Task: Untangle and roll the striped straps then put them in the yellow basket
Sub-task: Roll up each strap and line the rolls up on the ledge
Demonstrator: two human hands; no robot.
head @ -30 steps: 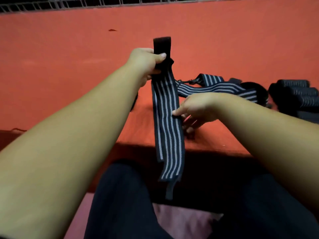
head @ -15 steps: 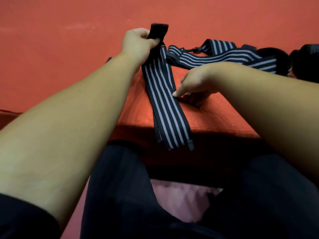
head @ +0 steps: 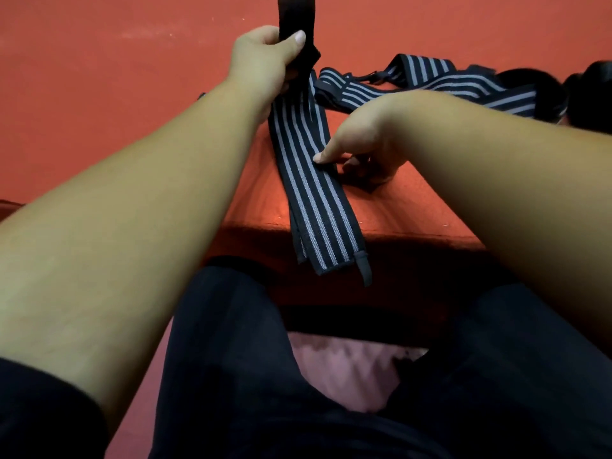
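Black-and-grey striped strap [head: 311, 180] runs from the left hand [head: 261, 61], gripping its far black end, over the table edge [head: 414, 233]; the nearer right hand [head: 361, 144] apparently pinches its midsection.

The red table [head: 99, 101] fills the upper view, its near edge running across the middle. A striped strap [head: 311, 193] lies lengthwise on it, the near end hanging over that edge with a small dark tab at its corner, the far end lifted off the surface. Just beyond, a second strap [head: 463, 89] lies crosswise in loose folds, with a dark clip [head: 371, 77] at its middle. At its right end, dark lumps [head: 589, 94] sit on the table, too blurred to make out.
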